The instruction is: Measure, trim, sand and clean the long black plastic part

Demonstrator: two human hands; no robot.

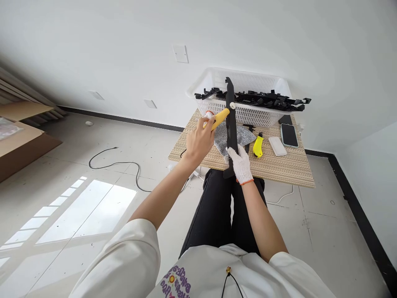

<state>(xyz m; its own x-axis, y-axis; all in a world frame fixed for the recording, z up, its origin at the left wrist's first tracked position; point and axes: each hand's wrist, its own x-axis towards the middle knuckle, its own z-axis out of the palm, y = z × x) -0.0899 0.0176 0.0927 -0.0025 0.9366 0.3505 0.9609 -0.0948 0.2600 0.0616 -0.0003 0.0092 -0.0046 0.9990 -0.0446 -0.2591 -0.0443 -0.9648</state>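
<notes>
My bare left hand (201, 136) is closed around a yellow-handled tool (219, 118), whose front end meets a long black plastic part (231, 124). At that contact point is a small white round piece (232, 105); I cannot tell what it belongs to. In a white knit glove with an orange cuff, my right hand (240, 163) grips the black part near its lower end, keeping it nearly upright above the table's front edge. A silver-grey sheet (245, 133) lies behind the part. Close to my right hand is a yellow utility knife (258, 145).
On the wood-grain table (285, 171), a white plastic basket (257, 118) carries several black plastic parts (263, 99) across its rim. A white flat case (277, 146) and a phone (289, 135) lie at the right. A black cable (124, 162) trails over the floor; cartons (25, 140) stand left.
</notes>
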